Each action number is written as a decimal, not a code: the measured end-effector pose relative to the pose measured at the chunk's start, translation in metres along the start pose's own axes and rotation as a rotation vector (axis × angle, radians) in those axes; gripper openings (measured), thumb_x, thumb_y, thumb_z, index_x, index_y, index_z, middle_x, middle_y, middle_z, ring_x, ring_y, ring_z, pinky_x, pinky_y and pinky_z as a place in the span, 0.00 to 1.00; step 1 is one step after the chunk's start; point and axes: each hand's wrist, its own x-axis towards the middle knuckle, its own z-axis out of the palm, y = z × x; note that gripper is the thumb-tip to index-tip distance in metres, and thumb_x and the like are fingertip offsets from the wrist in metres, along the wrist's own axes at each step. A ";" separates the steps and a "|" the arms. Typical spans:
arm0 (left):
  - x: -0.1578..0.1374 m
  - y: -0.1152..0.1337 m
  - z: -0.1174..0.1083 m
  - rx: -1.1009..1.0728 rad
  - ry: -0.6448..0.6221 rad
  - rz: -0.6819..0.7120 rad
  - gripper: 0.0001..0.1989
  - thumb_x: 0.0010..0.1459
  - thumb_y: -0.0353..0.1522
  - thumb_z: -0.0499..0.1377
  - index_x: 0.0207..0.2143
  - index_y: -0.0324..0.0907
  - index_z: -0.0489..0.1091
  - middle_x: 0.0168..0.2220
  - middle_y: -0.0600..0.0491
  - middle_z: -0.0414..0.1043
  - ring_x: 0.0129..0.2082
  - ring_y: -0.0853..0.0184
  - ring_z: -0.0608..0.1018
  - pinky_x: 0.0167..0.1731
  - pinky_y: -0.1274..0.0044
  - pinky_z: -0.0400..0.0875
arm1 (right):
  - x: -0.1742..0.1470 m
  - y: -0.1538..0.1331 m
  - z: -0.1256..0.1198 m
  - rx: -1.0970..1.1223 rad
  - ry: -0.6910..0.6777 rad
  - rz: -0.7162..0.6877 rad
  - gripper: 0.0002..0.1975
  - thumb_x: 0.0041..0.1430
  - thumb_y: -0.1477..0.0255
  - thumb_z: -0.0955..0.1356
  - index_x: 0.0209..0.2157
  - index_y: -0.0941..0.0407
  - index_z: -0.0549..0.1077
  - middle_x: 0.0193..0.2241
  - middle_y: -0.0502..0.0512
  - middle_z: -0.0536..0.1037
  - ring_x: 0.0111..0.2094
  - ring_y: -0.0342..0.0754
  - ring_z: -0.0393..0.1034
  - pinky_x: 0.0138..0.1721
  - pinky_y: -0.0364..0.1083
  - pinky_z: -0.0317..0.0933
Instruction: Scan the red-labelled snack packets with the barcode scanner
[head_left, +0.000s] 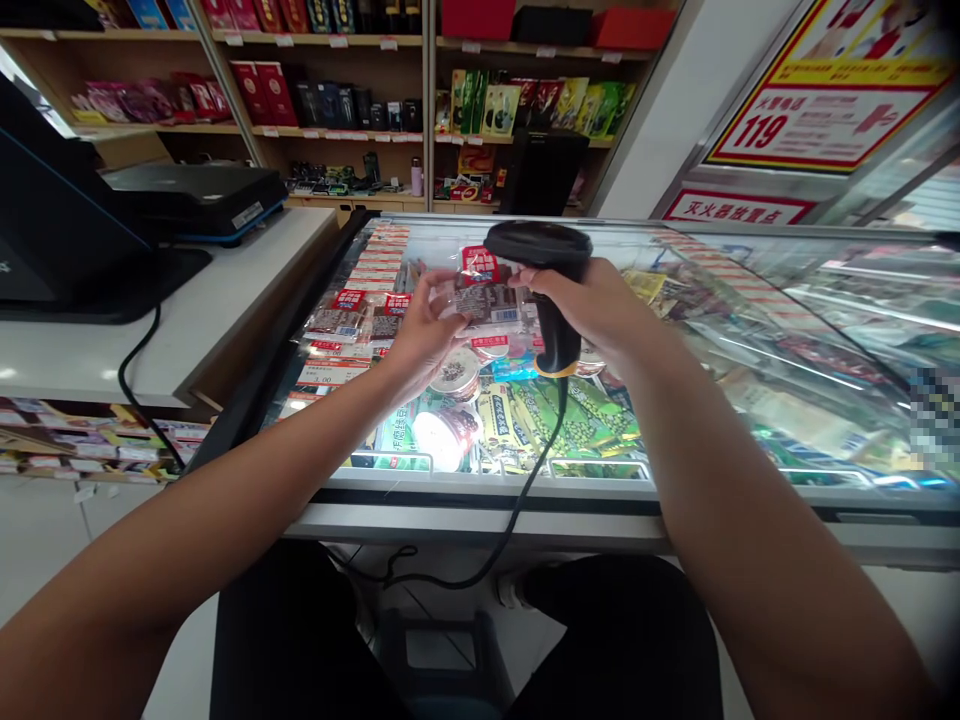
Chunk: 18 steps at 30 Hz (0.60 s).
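Note:
My left hand (427,335) is closed on the lower left side of a clear snack packet (486,300) with a red label and a barcode at its lower right. My right hand (596,300) grips a black barcode scanner (541,243) by its handle, its head over the packet's right side. The right fingertips are near the packet's upper right edge; I cannot tell if they touch it. Two similar red-labelled packets, one at the left (336,318) and one nearer my left hand (386,322), lie on the glass freezer top (615,240).
Beneath the glass are ice-cream tubs (442,437) and green packs (592,415). The scanner's cable (517,510) hangs over the freezer's front edge. At left, a counter (247,290) carries a black scale (199,195) and a monitor (60,215). Stocked shelves (322,130) stand behind.

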 end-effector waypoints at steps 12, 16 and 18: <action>0.018 0.016 -0.031 0.477 0.347 0.301 0.13 0.66 0.27 0.57 0.52 0.46 0.67 0.56 0.50 0.74 0.54 0.62 0.78 0.53 0.68 0.75 | -0.008 -0.007 0.007 0.074 -0.231 0.164 0.12 0.61 0.60 0.72 0.34 0.55 0.75 0.31 0.60 0.80 0.23 0.49 0.72 0.25 0.50 0.70; 0.019 0.018 -0.032 0.480 0.359 0.264 0.13 0.66 0.27 0.56 0.52 0.47 0.67 0.56 0.50 0.74 0.53 0.63 0.78 0.51 0.71 0.75 | -0.011 -0.008 0.012 0.093 -0.267 0.143 0.11 0.61 0.62 0.72 0.33 0.55 0.74 0.27 0.59 0.78 0.22 0.48 0.70 0.24 0.48 0.68; 0.019 0.018 -0.032 0.478 0.362 0.250 0.14 0.66 0.27 0.57 0.52 0.47 0.67 0.57 0.50 0.73 0.53 0.63 0.78 0.50 0.71 0.75 | -0.012 -0.008 0.012 0.101 -0.279 0.141 0.12 0.61 0.61 0.72 0.31 0.54 0.73 0.26 0.58 0.77 0.22 0.48 0.69 0.23 0.48 0.67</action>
